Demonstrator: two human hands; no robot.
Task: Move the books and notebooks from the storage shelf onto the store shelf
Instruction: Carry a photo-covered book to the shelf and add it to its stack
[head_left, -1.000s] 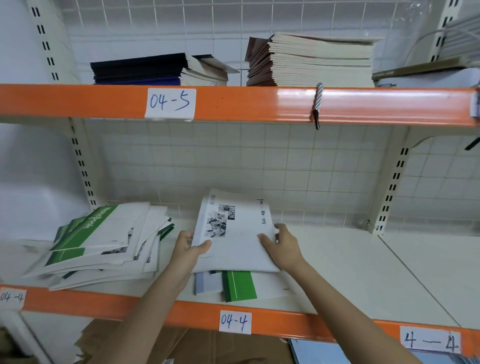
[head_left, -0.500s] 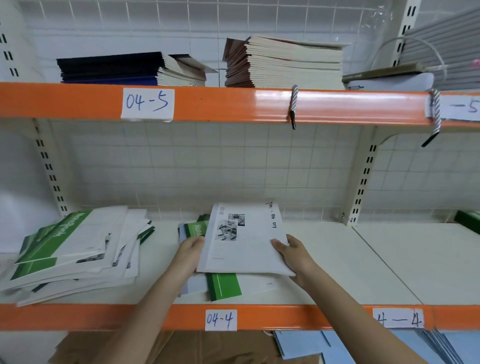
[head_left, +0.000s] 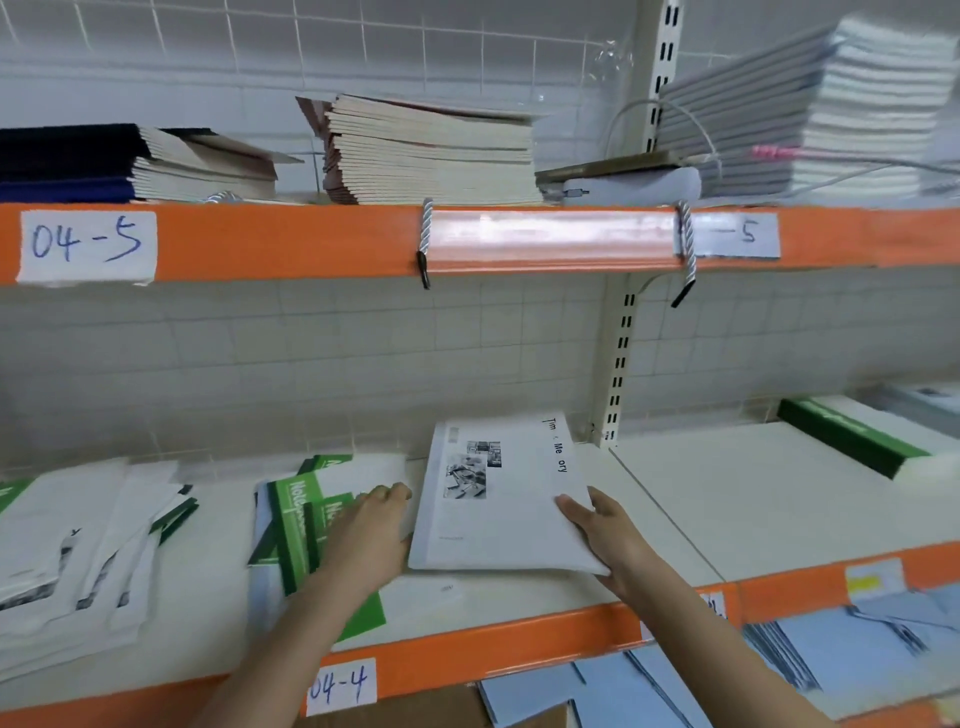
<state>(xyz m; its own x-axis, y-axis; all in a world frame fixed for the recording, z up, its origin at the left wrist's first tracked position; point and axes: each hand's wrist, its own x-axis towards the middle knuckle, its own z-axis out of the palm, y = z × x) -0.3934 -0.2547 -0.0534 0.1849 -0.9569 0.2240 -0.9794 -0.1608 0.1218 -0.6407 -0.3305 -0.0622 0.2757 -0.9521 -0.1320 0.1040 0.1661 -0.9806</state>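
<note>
Sliding white booklet (head_left: 498, 499) right along shelf (head_left: 727, 499).
Thin, light, floppy; right hand (head_left: 608, 540) grip pinching near-right edge, left hand (head_left: 371, 540) flat, fingers relaxed.

Counts, head view:
- hands: 2, left hand (head_left: 371, 540), right hand (head_left: 605, 540)
- white notebook (head_left: 498, 499) with photo cover, apart from the piles: 1
- orange shelf rails: 2, upper rail (head_left: 311, 239), lower rail (head_left: 519, 654)
- handwritten labels (head_left: 87, 245) readable or partly so: 4
- twisted cords (head_left: 425, 244) hanging over upper rail: 2
- piles on top shelf: 4, incl. cream stack (head_left: 431, 150)
- green-and-white notebooks (head_left: 301, 525): loose heaps, single count not possible
- blue sheets (head_left: 831, 654) below: too overlapped to count
</note>
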